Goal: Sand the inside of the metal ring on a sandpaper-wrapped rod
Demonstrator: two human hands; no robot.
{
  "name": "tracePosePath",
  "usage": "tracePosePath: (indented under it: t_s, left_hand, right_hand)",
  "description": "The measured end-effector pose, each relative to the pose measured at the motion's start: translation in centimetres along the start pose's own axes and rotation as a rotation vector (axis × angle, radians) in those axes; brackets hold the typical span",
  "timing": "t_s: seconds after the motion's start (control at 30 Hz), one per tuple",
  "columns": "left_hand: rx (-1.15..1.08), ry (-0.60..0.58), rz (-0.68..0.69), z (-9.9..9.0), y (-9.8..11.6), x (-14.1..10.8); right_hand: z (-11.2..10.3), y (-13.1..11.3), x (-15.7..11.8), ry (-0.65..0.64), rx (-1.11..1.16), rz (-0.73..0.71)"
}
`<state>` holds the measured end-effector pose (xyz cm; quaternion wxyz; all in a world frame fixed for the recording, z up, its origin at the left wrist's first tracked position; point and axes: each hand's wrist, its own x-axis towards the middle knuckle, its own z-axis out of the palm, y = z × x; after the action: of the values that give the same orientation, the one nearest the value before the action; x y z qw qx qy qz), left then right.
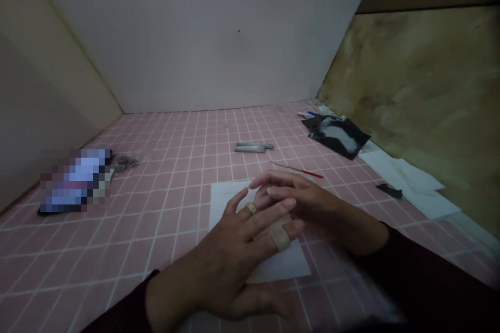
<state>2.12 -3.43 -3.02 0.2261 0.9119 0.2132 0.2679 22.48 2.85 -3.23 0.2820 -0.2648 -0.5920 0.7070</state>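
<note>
My left hand is over a white sheet of paper, its fingers apart and stretched toward the right. Pale bandage strips wrap one of its fingers, and a ring or narrow band circles another. My right hand lies just behind it, fingers extended to the left and overlapping the left fingers. Whether the two hands touch cannot be made out. I see nothing held in either hand. A thin tool with a red handle lies just beyond my right hand. The hands cover much of the paper.
Two short grey pieces lie farther back on the pink tiled surface. At right are a black sheet with whitish material, white papers and a small dark scrap. A blurred phone-like device and small grey rings sit left.
</note>
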Motion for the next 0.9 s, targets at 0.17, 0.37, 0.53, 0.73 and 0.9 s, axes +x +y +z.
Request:
tracePosePath:
  t_s: [0.17, 0.37, 0.53, 0.73, 0.9]
  left_hand:
    - [0.105, -0.154, -0.002, 0.1, 0.3, 0.5]
    - [0.13, -0.207, -0.03, 0.4, 0.3, 0.6]
    - [0.109, -0.13, -0.004, 0.5, 0.1, 0.5]
    - [0.115, -0.094, -0.001, 0.5, 0.0, 0.4]
    - [0.148, -0.11, -0.022, 1.4, -0.2, 0.3]
  right_hand:
    - [-0.3, -0.3, -0.1, -0.146, -0.059, 0.142]
    - [0.3, 0.2, 0.1, -0.168, -0.133, 0.131]
    - [0.2, 0.2, 0.0, -0.152, -0.221, 0.07]
    - [-0.1, -0.3, -0.2, -0.142, -0.268, 0.028]
    - [0.6, -0.5, -0.5, -0.139, -0.358, 0.007]
